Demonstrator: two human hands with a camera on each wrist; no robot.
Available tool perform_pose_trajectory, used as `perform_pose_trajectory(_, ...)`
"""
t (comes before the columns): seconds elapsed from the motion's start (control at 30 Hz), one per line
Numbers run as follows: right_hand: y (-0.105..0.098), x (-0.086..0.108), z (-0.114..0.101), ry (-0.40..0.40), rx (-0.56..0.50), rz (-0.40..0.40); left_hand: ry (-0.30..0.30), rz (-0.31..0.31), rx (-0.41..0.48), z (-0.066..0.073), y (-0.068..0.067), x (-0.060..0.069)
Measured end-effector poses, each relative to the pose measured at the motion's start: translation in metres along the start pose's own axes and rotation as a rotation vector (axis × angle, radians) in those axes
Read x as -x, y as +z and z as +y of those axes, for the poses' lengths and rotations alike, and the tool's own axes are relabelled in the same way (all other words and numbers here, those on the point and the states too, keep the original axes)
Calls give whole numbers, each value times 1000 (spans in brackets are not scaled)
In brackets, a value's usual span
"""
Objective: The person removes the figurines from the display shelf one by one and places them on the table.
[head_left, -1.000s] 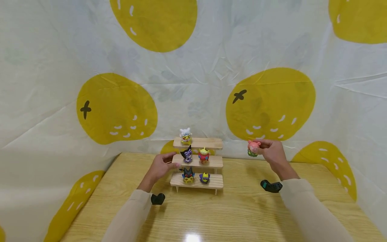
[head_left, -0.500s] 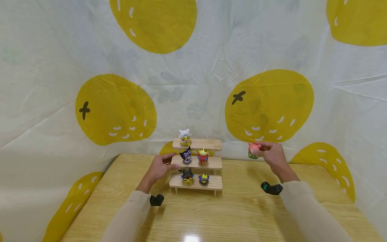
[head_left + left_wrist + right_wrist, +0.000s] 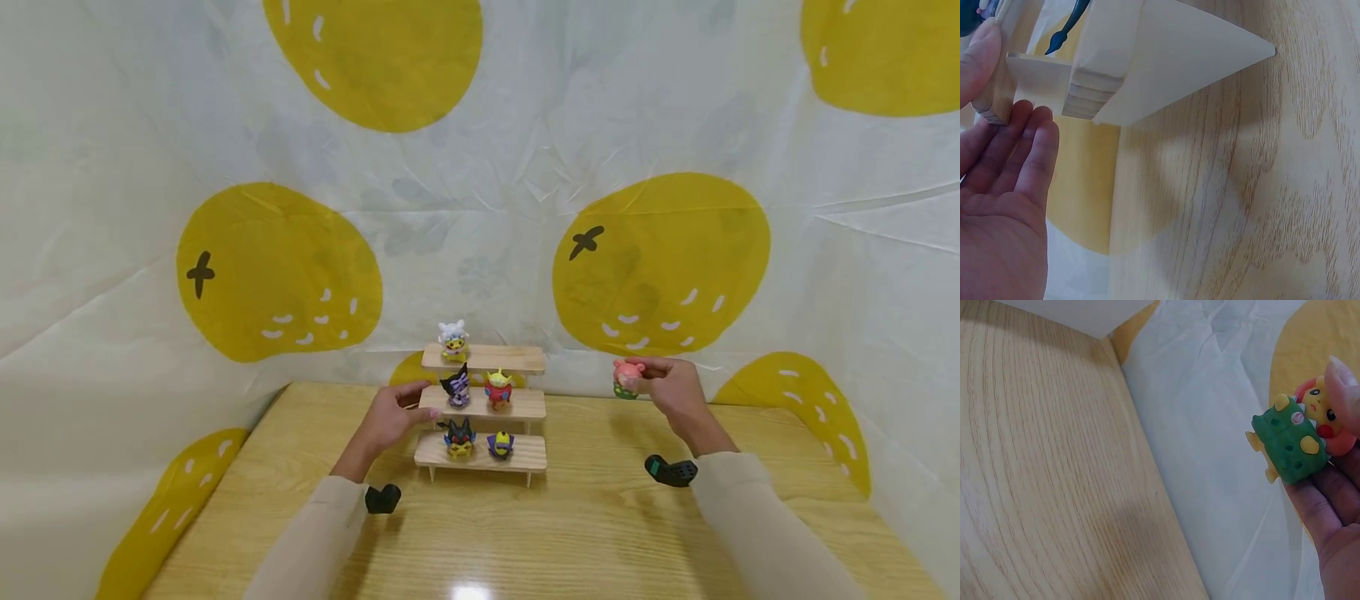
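My right hand (image 3: 678, 393) holds a small figurine (image 3: 627, 379) with a pink hood and green body, above the table to the right of the stand. In the right wrist view, the figurine (image 3: 1297, 434) shows a yellow face with red cheeks, and the thumb covers part of its head. My left hand (image 3: 392, 421) pinches the left end of the middle tier of a three-tier wooden display stand (image 3: 528, 404), thumb on top and fingers below. On the stand are a white-hooded figurine (image 3: 453, 342), a purple-black one (image 3: 457, 390), a red one (image 3: 498, 391), a black-eared one (image 3: 459, 439) and a purple-caped one (image 3: 501, 445).
The wooden table (image 3: 585, 533) reaches back to a white cloth (image 3: 465, 208) printed with yellow fruit, which hangs behind and along both sides. Black devices sit by the left (image 3: 383, 499) and right wrists (image 3: 671, 472).
The view shifts slightly, moving the scene a little left and down. My right hand tilts the figurine slightly while staying about the same place. The left hand stays on the stand.
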State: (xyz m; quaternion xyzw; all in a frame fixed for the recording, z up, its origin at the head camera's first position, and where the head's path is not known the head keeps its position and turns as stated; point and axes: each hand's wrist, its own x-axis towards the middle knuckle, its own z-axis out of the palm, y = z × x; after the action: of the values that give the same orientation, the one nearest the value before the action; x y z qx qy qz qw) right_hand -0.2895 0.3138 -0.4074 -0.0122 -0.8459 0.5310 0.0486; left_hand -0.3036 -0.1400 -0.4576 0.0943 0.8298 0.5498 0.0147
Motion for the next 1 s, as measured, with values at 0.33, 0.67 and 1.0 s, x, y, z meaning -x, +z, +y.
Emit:
perform_pose_trajectory(0.33,0,-1,3,-3,-4,15,-5,-5,-13,2,-1,0)
perform_pose_trajectory(0.67,-3,2,7,0,10,24,-4,-9,-24,4,-1,1)
perform_pose_trajectory(1.0,-5,6,13,-8,15,39,-18,-7,-30,2,-1,1)
